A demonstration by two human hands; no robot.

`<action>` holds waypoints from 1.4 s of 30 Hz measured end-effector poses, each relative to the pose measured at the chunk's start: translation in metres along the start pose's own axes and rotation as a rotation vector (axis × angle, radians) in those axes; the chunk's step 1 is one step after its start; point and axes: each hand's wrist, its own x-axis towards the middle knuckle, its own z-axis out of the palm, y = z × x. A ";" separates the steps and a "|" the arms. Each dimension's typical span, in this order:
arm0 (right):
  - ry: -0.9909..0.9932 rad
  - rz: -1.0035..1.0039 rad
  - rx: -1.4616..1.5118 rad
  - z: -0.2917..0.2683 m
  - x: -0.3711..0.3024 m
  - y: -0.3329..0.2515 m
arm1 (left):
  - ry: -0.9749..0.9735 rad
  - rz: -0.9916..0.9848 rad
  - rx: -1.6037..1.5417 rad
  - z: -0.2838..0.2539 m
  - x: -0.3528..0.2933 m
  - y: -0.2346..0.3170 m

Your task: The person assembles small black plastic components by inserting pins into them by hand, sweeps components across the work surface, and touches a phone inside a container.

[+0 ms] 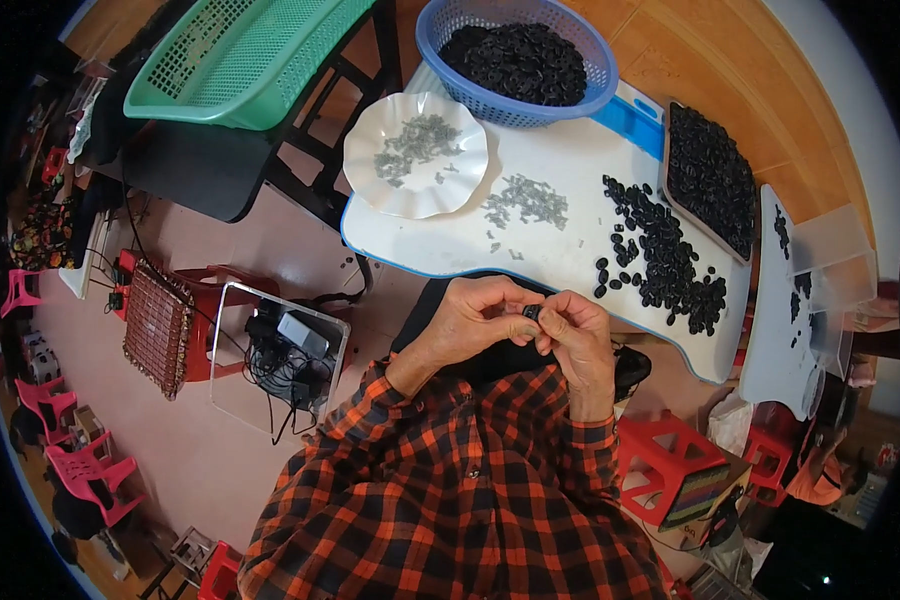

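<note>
Close to my body, at the near edge of the white table (420, 245), my two hands meet. Between the fingertips is a small black plastic piece (532, 312). My left hand (475, 322) pinches it from one side, thumb against forefinger. From the other side my right hand (576, 338) grips it with bent fingers, which partly cover it. Many similar black oval pieces (670, 265) lie loose on the table's right part. Small clear pieces (528, 202) are scattered over its middle, and more of them lie on a white scalloped plate (360, 165).
A blue basket (530, 112) full of black pieces stands at the back. Right of it is a tray (678, 208) heaped with more. A green basket (255, 112) sits at far left, above a clear bin (335, 350) with cables. Red stools (665, 455) stand at right.
</note>
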 end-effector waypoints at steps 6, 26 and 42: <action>0.088 -0.045 -0.133 0.007 0.001 0.001 | -0.006 -0.109 -0.100 -0.003 0.001 -0.007; 0.228 -0.020 -0.297 0.006 0.001 0.013 | 0.421 0.146 0.216 -0.050 0.147 0.061; 0.479 -0.671 -1.155 0.007 0.079 0.019 | 0.551 -0.063 0.349 -0.026 0.013 -0.014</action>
